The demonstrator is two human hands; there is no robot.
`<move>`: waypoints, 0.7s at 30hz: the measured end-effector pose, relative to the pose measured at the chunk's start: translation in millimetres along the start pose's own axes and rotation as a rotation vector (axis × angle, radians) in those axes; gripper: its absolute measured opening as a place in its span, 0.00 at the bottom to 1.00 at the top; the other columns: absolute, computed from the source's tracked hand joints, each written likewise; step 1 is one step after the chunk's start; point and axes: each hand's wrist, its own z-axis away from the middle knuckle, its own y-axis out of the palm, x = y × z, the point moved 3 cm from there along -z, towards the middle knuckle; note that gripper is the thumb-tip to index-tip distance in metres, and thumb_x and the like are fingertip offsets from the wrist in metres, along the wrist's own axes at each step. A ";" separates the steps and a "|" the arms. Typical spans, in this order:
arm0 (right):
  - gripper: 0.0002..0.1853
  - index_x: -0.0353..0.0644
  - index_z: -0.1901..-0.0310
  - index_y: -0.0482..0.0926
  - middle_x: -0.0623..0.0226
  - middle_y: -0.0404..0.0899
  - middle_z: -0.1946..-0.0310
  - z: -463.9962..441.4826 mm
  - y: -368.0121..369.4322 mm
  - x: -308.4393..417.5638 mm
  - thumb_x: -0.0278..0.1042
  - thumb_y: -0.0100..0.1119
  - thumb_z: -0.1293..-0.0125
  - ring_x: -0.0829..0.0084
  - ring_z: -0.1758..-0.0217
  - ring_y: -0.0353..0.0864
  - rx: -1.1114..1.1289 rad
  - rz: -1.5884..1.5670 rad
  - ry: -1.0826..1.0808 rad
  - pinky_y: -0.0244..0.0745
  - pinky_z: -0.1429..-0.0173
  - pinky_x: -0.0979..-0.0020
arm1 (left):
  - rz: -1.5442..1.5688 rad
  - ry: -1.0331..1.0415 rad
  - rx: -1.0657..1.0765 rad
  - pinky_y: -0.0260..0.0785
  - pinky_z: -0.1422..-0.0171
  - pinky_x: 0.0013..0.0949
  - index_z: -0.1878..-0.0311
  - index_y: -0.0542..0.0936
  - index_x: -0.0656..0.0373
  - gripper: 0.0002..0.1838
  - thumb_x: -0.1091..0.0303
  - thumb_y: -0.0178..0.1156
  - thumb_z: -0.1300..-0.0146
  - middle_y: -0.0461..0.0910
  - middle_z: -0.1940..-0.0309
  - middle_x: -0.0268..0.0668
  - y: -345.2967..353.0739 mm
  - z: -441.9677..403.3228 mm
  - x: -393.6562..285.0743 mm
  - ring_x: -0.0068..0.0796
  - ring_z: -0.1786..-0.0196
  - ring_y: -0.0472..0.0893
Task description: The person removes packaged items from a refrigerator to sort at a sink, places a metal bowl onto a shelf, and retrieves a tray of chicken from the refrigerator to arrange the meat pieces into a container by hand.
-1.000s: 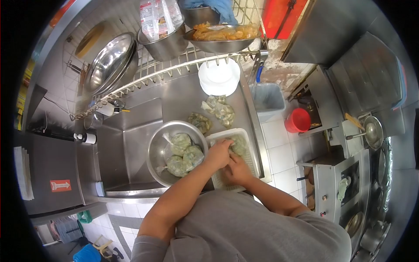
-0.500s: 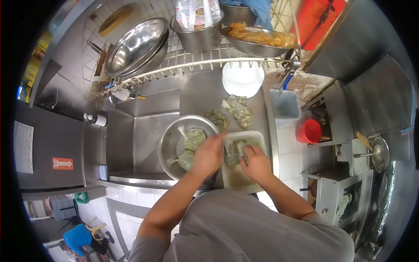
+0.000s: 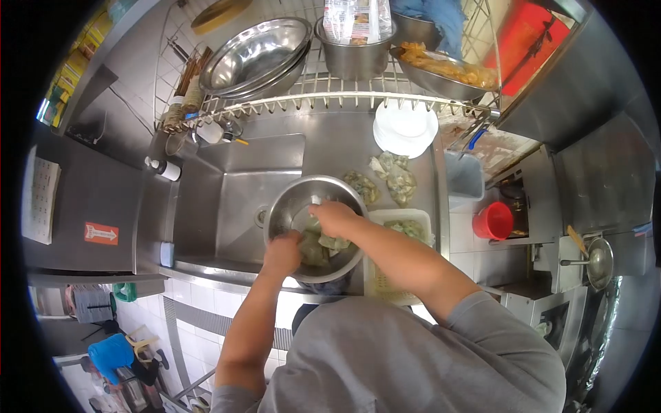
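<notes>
A round steel bowl [image 3: 278, 203] holds clear plastic bags [image 3: 313, 253] with green contents. My right hand [image 3: 335, 220] reaches into it from the right, its fingers pinched at the pale gathered end of a bag. My left hand [image 3: 283, 252] is at the bowl's left side, with fingers curled against a bag; their tips are partly hidden. Beside the bowl, under my right forearm, stands a white plastic basket [image 3: 428, 224] with another bag of green contents [image 3: 405, 229] in it. Two more filled bags [image 3: 361, 187] [image 3: 398, 180] lie on the steel counter behind.
A steel sink basin [image 3: 237, 206] lies left of the bowl. White plates [image 3: 406, 129] are stacked at the back. Overhead, a wire rack [image 3: 289, 102] carries steel bowls [image 3: 258, 58] and a pot [image 3: 354, 60]. To the right are a grey bin [image 3: 463, 177] and a red bucket [image 3: 492, 221].
My right hand has moved left from the basket into the bowl. My left hand has shifted from the bowl's right side to its left. The bags in the bowl have been moved about.
</notes>
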 end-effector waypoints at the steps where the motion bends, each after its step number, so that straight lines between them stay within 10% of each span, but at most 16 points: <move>1: 0.31 0.43 0.37 0.77 0.46 0.83 0.48 -6.1 8.1 -11.0 0.18 0.63 0.45 0.48 0.47 0.86 -0.074 -0.066 -0.047 0.82 0.47 0.55 | 0.095 -0.015 -0.022 0.70 0.33 0.50 0.35 0.76 0.53 0.27 0.69 0.62 0.39 0.87 0.51 0.46 -1.3 1.9 -1.2 0.46 0.43 0.86; 14: 0.24 0.40 0.43 0.79 0.78 0.69 0.67 185.8 -33.2 -23.4 0.10 0.58 0.40 0.83 0.64 0.70 -0.584 -0.748 -0.045 0.72 0.58 0.77 | 0.124 0.017 -0.113 0.72 0.34 0.55 0.25 0.66 0.52 0.37 0.62 0.66 0.39 0.87 0.54 0.49 11.3 3.9 -17.9 0.53 0.45 0.86; 21: 0.20 0.41 0.43 0.81 0.74 0.73 0.64 264.5 60.3 -66.6 0.16 0.62 0.38 0.80 0.62 0.75 -0.903 -0.741 0.290 0.75 0.55 0.75 | 0.620 0.134 -0.189 0.79 0.52 0.43 0.52 0.84 0.57 0.14 0.71 0.61 0.42 0.87 0.61 0.44 -32.8 7.1 -51.1 0.47 0.60 0.87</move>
